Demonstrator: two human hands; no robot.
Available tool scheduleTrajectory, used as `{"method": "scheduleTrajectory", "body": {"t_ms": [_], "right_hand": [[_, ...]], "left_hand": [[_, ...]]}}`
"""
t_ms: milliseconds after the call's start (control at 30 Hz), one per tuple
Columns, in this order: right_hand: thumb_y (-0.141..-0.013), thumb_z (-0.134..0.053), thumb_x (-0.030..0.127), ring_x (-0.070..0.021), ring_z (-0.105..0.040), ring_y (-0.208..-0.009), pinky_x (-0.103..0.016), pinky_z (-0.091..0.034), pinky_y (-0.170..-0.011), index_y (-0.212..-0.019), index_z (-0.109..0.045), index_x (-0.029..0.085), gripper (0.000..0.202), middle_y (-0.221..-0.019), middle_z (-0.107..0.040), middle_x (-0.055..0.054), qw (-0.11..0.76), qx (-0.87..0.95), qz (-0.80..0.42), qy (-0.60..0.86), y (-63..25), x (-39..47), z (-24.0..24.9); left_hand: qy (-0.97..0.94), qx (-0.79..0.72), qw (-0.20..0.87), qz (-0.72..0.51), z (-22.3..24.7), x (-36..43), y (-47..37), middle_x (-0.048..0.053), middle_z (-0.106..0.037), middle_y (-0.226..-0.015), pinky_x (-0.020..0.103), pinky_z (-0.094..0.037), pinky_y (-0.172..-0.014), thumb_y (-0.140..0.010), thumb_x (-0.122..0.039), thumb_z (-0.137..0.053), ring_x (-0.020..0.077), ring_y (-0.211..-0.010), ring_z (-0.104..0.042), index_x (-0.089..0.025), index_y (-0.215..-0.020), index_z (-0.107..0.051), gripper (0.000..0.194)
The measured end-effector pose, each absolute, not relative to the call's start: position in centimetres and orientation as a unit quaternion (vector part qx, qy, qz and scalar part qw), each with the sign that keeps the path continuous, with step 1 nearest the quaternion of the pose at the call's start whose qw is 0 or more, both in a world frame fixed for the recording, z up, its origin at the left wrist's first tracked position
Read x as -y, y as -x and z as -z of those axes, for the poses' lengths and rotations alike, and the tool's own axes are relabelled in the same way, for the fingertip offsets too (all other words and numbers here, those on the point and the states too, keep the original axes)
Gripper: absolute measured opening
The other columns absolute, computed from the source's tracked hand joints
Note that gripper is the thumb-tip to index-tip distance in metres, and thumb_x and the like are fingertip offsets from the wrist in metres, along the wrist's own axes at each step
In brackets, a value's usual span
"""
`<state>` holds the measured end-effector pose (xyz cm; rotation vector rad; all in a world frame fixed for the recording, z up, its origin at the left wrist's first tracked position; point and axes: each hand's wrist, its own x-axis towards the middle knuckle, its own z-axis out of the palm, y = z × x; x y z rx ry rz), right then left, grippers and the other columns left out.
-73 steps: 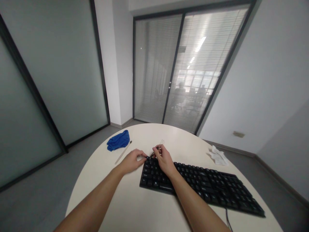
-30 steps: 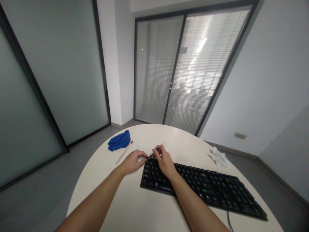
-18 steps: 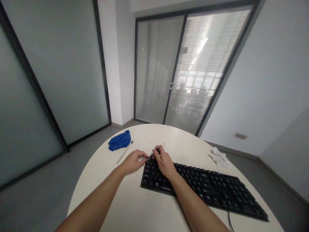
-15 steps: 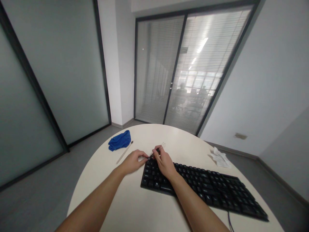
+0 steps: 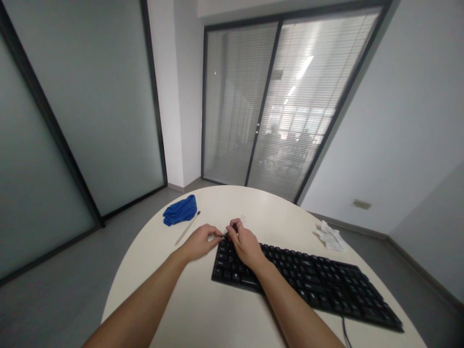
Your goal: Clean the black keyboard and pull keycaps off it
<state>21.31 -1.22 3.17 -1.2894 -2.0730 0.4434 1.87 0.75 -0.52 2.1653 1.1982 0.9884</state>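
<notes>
The black keyboard [image 5: 308,278] lies slanted across the round table, its far left corner under my fingers. My right hand [image 5: 244,244] is closed around a small dark tool that looks like a wire keycap puller [image 5: 235,226]; thin wire loops stick out beyond my fingers on the far side. My left hand [image 5: 203,241] is beside that corner, thumb and forefinger pinched together at the near end of the tool. What sits between those fingertips is too small to make out. My right wrist passes over the left part of the keys.
On the white table [image 5: 174,299], a crumpled blue cloth [image 5: 180,210] lies at the far left, with a thin brush [image 5: 187,228] beside it. Crumpled white tissue [image 5: 330,237] is near the right edge. A cable [image 5: 345,331] runs from the keyboard's near side.
My right hand has shifted slightly left, and the wire loops with it. The left hand keeps its pinch in the same place. The keyboard has not moved.
</notes>
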Motion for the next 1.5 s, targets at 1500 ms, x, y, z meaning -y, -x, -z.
{"method": "scheduleTrajectory", "body": {"t_ms": [1500], "right_hand": [[-0.096,-0.04,0.048,-0.0185,-0.062,-0.071,-0.029,-0.043,-0.073,-0.093,-0.051,0.024,0.027,-0.072,-0.065,0.001,0.424,0.725,-0.294,0.455,-21.9,0.0,-2.4]], "left_hand": [[-0.792,-0.443,0.227,-0.353,0.1,-0.3,-2.1,0.004,-0.071,-0.096,0.031,-0.045,-0.087,-0.087,-0.03,-0.06,0.0211,-0.094,-0.062,-0.022,-0.097,-0.071,0.018]]}}
